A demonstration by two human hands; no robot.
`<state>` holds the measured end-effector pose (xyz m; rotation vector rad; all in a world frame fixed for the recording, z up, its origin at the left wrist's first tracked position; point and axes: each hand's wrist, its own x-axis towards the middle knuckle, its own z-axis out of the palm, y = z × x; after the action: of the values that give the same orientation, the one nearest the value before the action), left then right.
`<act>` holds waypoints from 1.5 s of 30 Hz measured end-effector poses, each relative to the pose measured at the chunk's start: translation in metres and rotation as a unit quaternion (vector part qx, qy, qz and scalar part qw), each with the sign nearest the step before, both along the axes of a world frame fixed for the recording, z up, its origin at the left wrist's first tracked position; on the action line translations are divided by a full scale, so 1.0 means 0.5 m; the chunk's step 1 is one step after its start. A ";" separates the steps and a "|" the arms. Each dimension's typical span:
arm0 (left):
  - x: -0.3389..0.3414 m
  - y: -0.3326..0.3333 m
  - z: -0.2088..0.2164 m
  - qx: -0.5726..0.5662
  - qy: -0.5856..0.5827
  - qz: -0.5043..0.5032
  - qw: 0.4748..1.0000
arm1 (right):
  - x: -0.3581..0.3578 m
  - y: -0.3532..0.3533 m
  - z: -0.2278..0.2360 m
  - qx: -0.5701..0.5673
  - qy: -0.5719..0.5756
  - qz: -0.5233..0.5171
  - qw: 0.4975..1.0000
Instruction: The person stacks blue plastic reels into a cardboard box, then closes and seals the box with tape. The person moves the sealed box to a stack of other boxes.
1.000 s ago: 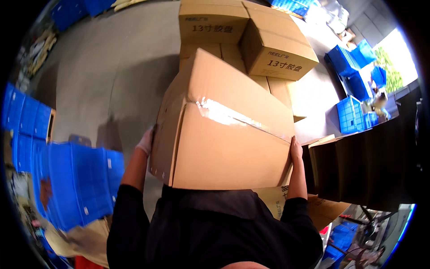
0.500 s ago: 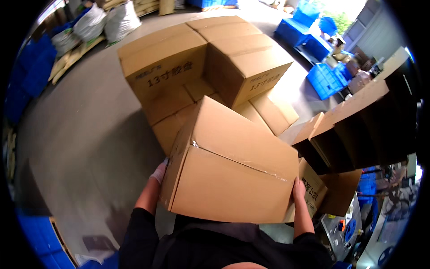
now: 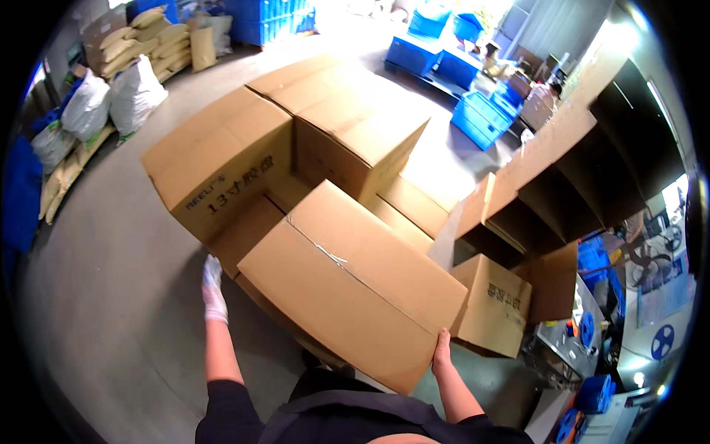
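Observation:
A closed, taped cardboard box (image 3: 347, 285) is in front of me, turned at an angle over the near part of a box stack. My right hand (image 3: 442, 354) holds its near right edge, thumb along the side and the other fingers mostly hidden. Off the box's left corner, my left hand (image 3: 212, 285), in a whitish glove, is open with fingers stretched forward and nothing in it. Behind the box, a left carton (image 3: 222, 152) and a right carton (image 3: 362, 111) stand on lower boxes. How fully the front box is supported underneath is hidden.
To the right are another closed carton (image 3: 492, 307) and open, dark-inside cardboard boxes (image 3: 562, 200). A metal table (image 3: 573, 344) carries small parts. Blue crates (image 3: 481, 118) stand at the far right; white sacks (image 3: 137, 96) and stacked tan bags (image 3: 166, 48) line the far left.
The front box has turned and gone lower against the stack. My left hand has come off its side, while my right hand stays on it. The view has shifted rightward.

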<state>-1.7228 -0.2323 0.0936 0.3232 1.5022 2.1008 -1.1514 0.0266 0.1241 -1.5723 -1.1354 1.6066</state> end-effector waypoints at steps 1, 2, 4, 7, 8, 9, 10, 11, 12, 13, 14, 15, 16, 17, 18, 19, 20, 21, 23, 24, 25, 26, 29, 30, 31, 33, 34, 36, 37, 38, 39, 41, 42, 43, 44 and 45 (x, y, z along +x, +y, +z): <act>0.062 -0.009 0.048 -0.053 -0.012 0.060 0.997 | 0.004 -0.010 -0.019 -0.041 0.115 -0.017 0.992; 0.125 0.003 0.050 -0.108 0.009 0.079 0.991 | 0.002 -0.011 -0.039 -0.083 0.226 -0.033 0.970; 0.227 -0.001 0.025 -0.210 0.094 0.078 0.970 | -0.063 -0.030 -0.002 -0.127 0.277 -0.003 0.953; 0.279 0.063 -0.014 -0.234 0.131 0.068 0.961 | -0.075 -0.041 -0.001 -0.161 0.292 -0.006 0.943; 0.278 0.095 -0.007 -0.175 0.109 0.087 0.975 | -0.078 -0.045 0.005 -0.160 0.302 -0.011 0.940; 0.275 0.121 0.004 -0.117 0.091 0.108 0.983 | -0.089 -0.056 0.019 -0.159 0.313 -0.014 0.936; 0.243 0.155 0.024 -0.053 0.074 0.126 0.988 | -0.110 -0.070 0.035 -0.154 0.327 -0.020 0.932; 0.209 0.183 0.049 -0.069 0.112 0.115 0.985 | -0.135 -0.098 0.052 -0.140 0.335 -0.031 0.931; 0.180 0.206 0.077 -0.086 0.146 0.103 0.980 | -0.160 -0.143 0.073 -0.126 0.340 -0.043 0.931; 0.143 0.219 0.096 -0.106 0.182 0.091 0.973 | -0.195 -0.198 0.097 -0.143 0.337 -0.075 0.927; 0.086 0.227 0.090 -0.106 0.207 0.069 0.970 | -0.247 -0.252 0.118 -0.164 0.339 -0.100 0.921; 0.014 0.231 0.069 -0.107 0.235 0.047 0.965 | -0.302 -0.307 0.132 -0.180 0.372 -0.067 0.908; -0.046 0.229 0.055 -0.112 0.257 0.020 0.960 | -0.349 -0.361 0.145 -0.198 0.400 -0.040 0.894; -0.097 0.220 0.061 -0.079 0.194 -0.031 0.977 | -0.402 -0.408 0.171 -0.307 0.393 -0.047 0.866; -0.149 0.204 0.076 -0.049 0.126 -0.080 0.988 | -0.445 -0.448 0.189 -0.415 0.379 -0.056 0.825; -0.196 0.180 0.086 -0.016 0.056 -0.121 0.991 | -0.463 -0.484 0.167 -0.491 0.347 0.021 0.799; -0.227 0.155 0.093 -0.025 0.079 -0.156 0.984 | -0.473 -0.519 0.136 -0.561 0.311 0.102 0.761; -0.255 0.137 0.103 -0.031 0.103 -0.187 0.976 | -0.489 -0.539 0.120 -0.622 0.270 0.185 0.711; -0.289 0.045 0.078 0.050 0.167 -0.235 0.956 | -0.596 -0.499 0.238 -0.437 0.118 0.450 0.770; -0.283 -0.005 0.060 0.139 0.216 -0.261 0.931 | -0.634 -0.469 0.298 -0.313 0.053 0.566 0.761; -0.253 -0.039 0.075 0.011 -0.116 -0.207 0.971 | -0.643 -0.425 0.318 -0.284 0.031 0.493 0.822; -0.229 -0.100 0.069 -0.034 -0.064 -0.194 0.978 | -0.642 -0.377 0.312 -0.118 0.061 0.402 0.906; -0.136 -0.296 -0.075 -0.277 -0.069 -0.035 0.958 | -0.592 -0.197 0.231 0.244 -0.083 0.111 0.960; -0.141 -0.314 -0.056 -0.311 -0.305 -0.016 0.900 | -0.558 -0.153 0.183 0.326 -0.142 0.024 0.934; -0.134 -0.358 -0.114 -0.192 -0.336 0.035 0.921 | -0.535 -0.099 0.111 0.245 -0.185 0.085 0.948; -0.111 -0.393 -0.158 -0.060 -0.411 0.055 0.908 | -0.520 -0.060 0.048 -0.032 -0.128 0.010 0.991; -0.104 -0.364 -0.069 -0.099 -0.435 -0.001 0.895 | -0.513 -0.051 0.036 -0.109 -0.033 0.033 0.993; -0.057 -0.364 0.062 -0.142 -0.454 -0.016 0.880 | -0.625 -0.072 0.077 -0.114 -0.006 0.142 0.983; -0.020 -0.383 0.004 -0.085 -0.476 0.069 0.873 | -0.633 -0.043 0.044 -0.067 0.032 0.148 0.986; -0.008 -0.358 0.007 -0.048 -0.484 0.071 0.871 | -0.623 -0.015 0.006 -0.018 0.065 0.149 0.986; 0.007 -0.344 0.019 -0.013 -0.486 0.088 0.869 | -0.647 -0.013 0.019 -0.007 0.037 0.151 0.988; -0.013 -0.347 0.022 0.083 -0.530 0.067 0.841 | -0.719 -0.055 0.089 0.012 -0.012 0.151 0.988; -0.031 -0.341 0.011 0.067 -0.513 0.056 0.854 | -0.715 -0.050 0.073 0.021 0.007 0.140 0.990; -0.039 -0.337 0.003 0.052 -0.501 0.049 0.862 | -0.710 -0.045 0.066 0.028 0.019 0.134 0.990; -0.049 -0.338 -0.003 0.037 -0.489 0.042 0.871 | -0.708 -0.043 0.057 0.035 0.031 0.127 0.991; -0.072 -0.336 -0.009 0.072 -0.509 0.035 0.857 | -0.718 -0.035 0.045 0.055 0.029 0.137 0.989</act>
<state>-1.7587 -0.4002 0.0889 -0.7177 0.7090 1.8994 -1.5102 0.0093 0.1466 -1.3347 -1.4326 1.7185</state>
